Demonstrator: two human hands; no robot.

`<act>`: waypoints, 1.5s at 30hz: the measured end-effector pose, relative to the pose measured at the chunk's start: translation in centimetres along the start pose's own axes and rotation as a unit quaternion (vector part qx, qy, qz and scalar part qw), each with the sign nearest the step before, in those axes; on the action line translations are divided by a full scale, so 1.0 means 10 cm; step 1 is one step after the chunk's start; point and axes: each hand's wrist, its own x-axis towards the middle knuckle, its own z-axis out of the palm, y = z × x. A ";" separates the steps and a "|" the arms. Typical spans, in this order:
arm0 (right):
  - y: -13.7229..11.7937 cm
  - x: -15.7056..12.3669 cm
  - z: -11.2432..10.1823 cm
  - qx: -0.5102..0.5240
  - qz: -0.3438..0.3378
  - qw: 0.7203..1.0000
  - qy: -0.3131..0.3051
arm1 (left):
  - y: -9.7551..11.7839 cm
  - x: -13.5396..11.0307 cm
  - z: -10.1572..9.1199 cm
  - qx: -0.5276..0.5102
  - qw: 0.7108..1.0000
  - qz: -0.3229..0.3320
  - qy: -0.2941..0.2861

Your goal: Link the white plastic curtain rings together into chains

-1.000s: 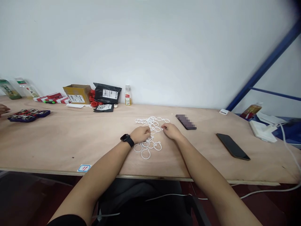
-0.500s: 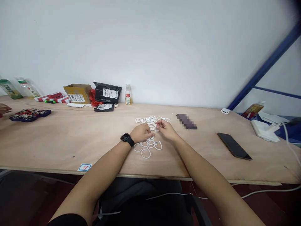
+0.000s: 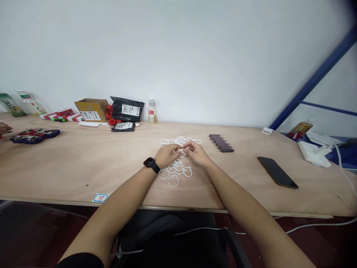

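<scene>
A pile of white plastic rings (image 3: 178,169) lies in the middle of the wooden table (image 3: 83,163). My left hand (image 3: 166,155), with a black watch on the wrist, and my right hand (image 3: 197,152) meet just above the pile. Both pinch one white ring (image 3: 182,149) between their fingertips. More rings spread behind the hands toward the wall and in front of them toward me.
A black phone (image 3: 277,172) lies to the right, a dark flat object (image 3: 221,143) behind it. A cardboard box (image 3: 91,110), black bags (image 3: 127,110) and a small bottle (image 3: 151,111) stand by the wall. Blue trays (image 3: 33,134) sit far left. White devices and cables lie far right.
My two hands came together over the rings: the right hand moved left and the left hand lifted, and both now pinch one ring between them.
</scene>
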 end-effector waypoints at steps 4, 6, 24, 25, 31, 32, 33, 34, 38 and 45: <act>0.10 0.02 -0.14 -0.180 -0.040 0.983 0.022 | -0.06 0.00 0.02 -0.003 0.996 -0.068 0.049; 0.16 0.02 -0.18 -0.223 -0.040 0.974 -0.004 | -0.08 0.01 0.03 -0.010 0.996 -0.072 0.051; 0.12 0.02 -0.18 -0.279 -0.004 0.960 -0.018 | -0.06 0.03 -0.02 0.013 0.998 -0.031 0.049; 0.10 0.02 -0.18 -0.263 0.001 0.965 -0.002 | -0.07 0.03 -0.02 0.012 0.998 -0.031 0.048; 0.05 0.02 -0.16 -0.152 0.040 0.986 0.062 | -0.07 0.02 -0.02 0.000 0.999 -0.018 0.043; 0.05 0.03 -0.15 -0.137 0.044 0.987 0.071 | -0.07 0.02 -0.02 -0.001 0.999 -0.014 0.042; 0.04 0.03 -0.15 -0.124 0.046 0.988 0.078 | -0.06 0.02 -0.02 -0.001 0.999 -0.012 0.041; 0.04 0.03 -0.15 -0.114 0.047 0.989 0.082 | -0.06 0.02 -0.02 0.000 0.999 -0.010 0.040; 0.03 0.03 -0.13 -0.100 0.040 0.990 0.086 | -0.05 0.02 -0.02 0.007 0.999 -0.001 0.033; -0.01 0.01 -0.12 -0.104 0.015 0.992 0.068 | -0.07 0.02 0.00 0.018 0.999 -0.012 0.032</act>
